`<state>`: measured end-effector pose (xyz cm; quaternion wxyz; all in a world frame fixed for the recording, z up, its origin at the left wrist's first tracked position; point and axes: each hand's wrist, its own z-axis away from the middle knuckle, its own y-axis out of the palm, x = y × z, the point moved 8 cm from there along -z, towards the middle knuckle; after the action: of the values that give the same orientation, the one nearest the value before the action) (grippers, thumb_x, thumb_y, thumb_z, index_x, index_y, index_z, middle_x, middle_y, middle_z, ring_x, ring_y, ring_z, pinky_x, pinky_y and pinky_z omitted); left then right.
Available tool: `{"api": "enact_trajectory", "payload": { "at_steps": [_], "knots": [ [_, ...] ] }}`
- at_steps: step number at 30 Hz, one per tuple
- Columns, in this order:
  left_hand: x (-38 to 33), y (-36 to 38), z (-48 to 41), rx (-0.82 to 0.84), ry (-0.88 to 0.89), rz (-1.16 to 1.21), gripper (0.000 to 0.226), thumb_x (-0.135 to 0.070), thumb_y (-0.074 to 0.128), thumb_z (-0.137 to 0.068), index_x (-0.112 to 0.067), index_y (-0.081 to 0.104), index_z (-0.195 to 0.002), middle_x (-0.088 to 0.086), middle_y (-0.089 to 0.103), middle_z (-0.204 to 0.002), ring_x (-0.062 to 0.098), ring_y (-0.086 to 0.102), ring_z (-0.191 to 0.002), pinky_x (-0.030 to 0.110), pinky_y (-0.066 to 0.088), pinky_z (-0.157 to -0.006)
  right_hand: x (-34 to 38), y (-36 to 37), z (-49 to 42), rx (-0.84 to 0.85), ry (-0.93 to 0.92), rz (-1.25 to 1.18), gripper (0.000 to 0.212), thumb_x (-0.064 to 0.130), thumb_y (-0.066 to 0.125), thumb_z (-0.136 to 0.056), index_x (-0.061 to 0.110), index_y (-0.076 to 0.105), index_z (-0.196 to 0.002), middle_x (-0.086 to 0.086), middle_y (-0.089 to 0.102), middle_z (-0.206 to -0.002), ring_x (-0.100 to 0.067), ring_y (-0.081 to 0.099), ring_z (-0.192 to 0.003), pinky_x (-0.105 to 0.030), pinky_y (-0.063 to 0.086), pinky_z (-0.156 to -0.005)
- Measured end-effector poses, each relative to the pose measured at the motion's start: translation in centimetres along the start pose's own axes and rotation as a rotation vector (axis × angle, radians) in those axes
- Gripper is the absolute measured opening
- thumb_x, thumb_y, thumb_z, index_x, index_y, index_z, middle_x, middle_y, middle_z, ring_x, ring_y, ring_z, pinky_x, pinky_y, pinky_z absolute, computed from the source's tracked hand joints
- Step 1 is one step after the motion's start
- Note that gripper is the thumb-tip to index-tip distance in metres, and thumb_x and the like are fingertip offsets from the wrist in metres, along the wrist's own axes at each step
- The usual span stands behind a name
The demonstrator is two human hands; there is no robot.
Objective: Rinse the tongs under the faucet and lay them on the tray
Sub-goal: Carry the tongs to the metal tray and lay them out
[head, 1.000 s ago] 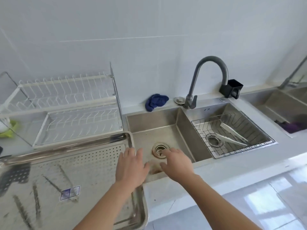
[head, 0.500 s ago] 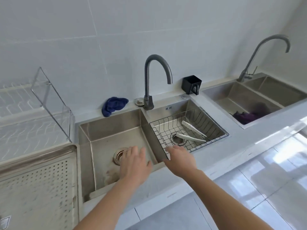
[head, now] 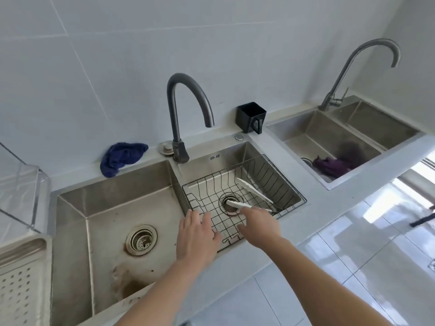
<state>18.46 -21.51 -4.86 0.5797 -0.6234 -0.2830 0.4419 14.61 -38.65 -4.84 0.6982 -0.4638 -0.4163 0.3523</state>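
Both hands empty, fingers apart: right hand (head: 259, 225) reaches toward tongs (head: 253, 196) lying in wire basket (head: 266, 170) at frame centre, evidently to grasp them; left hand (head: 196, 236) hovers beside; tray (head: 26, 249) sits lower left

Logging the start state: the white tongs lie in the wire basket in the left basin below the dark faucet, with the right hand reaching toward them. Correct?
Wrong basin. The head view shows the tongs in the wire basket in the right basin below the dark faucet, with the right hand reaching toward them.
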Motion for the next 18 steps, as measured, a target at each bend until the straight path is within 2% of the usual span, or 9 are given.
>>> {"api": "enact_trajectory", "payload": {
  "at_steps": [4,9,11,14,18],
  "knots": [
    [-1.3,2.0,-2.1,-0.006,-0.075,0.025,0.062,-0.051,0.043,-0.097,-0.020,0.036,-0.150,0.014,0.036,-0.155,0.035,0.024,-0.150,0.046,0.020,-0.124,-3.1,0.6,-3.5,0.072,0.004,0.053,0.039,0.026,0.056,-0.093,0.024,0.057,-0.132,0.000,0.062,-0.117,-0.024,0.057,-0.109,-0.033,0.048,-0.076],
    [-2.0,5.8,-3.8,0.034,-0.243,0.038,0.069,-0.054,0.040,-0.098,-0.021,0.025,-0.157,0.018,0.020,-0.166,0.037,0.012,-0.155,0.048,0.011,-0.127,-6.2,1.3,-8.1,0.123,-0.065,0.113,0.039,0.026,0.058,-0.096,0.021,0.052,-0.134,-0.002,0.058,-0.132,-0.026,0.051,-0.123,-0.039,0.052,-0.089],
    [-2.4,6.9,-3.8,0.030,-0.294,0.012,0.070,-0.056,0.041,-0.097,-0.021,0.029,-0.157,0.019,0.021,-0.166,0.038,0.009,-0.155,0.050,0.009,-0.127,-7.2,1.5,-9.6,0.125,-0.094,0.142,0.043,0.028,0.061,-0.096,0.019,0.049,-0.135,-0.003,0.054,-0.136,-0.026,0.047,-0.126,-0.040,0.053,-0.090],
    [-2.7,7.2,-3.6,-0.031,-0.327,-0.017,0.066,-0.050,0.053,-0.091,-0.018,0.047,-0.148,0.020,0.034,-0.161,0.039,0.018,-0.154,0.053,0.017,-0.125,-8.6,1.9,-11.8,0.136,-0.117,0.177,0.059,0.036,0.068,-0.093,0.016,0.042,-0.142,-0.005,0.048,-0.140,-0.027,0.044,-0.129,-0.040,0.053,-0.093],
    [-2.5,7.4,-3.6,-0.077,-0.335,-0.047,0.063,-0.045,0.051,-0.086,-0.020,0.052,-0.144,0.020,0.039,-0.158,0.039,0.021,-0.152,0.052,0.021,-0.124,-9.5,2.9,-13.5,0.164,-0.138,0.251,0.093,0.056,0.075,-0.083,0.012,0.030,-0.152,-0.007,0.044,-0.146,-0.028,0.043,-0.132,-0.044,0.051,-0.101]
  ]
}}
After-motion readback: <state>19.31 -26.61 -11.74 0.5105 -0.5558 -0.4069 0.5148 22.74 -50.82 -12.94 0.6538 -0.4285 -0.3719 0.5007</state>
